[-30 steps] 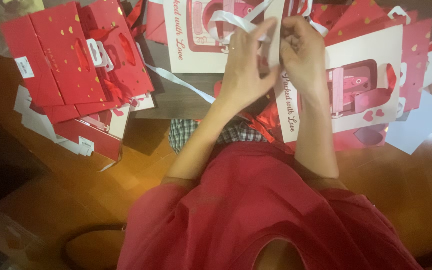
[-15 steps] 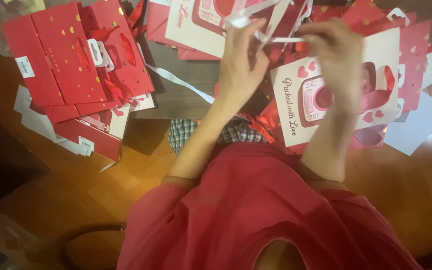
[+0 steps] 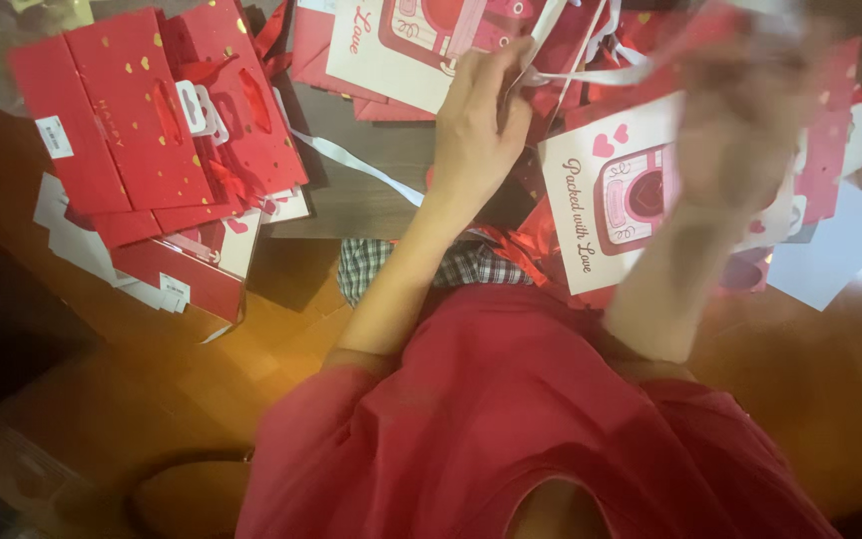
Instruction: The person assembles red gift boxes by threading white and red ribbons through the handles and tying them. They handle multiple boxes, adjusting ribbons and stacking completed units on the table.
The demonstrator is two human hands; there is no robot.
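Observation:
My left hand (image 3: 479, 120) pinches a white ribbon (image 3: 591, 75) near the top middle, just above a flat white gift bag with a pink camera picture (image 3: 619, 205). My right hand (image 3: 740, 120) is blurred with motion at the upper right, over that same bag, and seems to hold the other end of the ribbon, which stretches between both hands. A second white gift bag (image 3: 406, 45) lies flat behind my left hand. My red sleeves and lap fill the lower half of the view.
A stack of flat red gift bags with gold hearts (image 3: 152, 130) lies at the left on the wooden floor (image 3: 102, 399). A loose white ribbon (image 3: 351, 165) trails across a dark board. More red bags pile up at the far right (image 3: 835, 120).
My hands have drawn apart: the right hand swept rightward with the ribbon, pulling it taut, while the left stayed near the top middle. The camera-print bag now lies more exposed.

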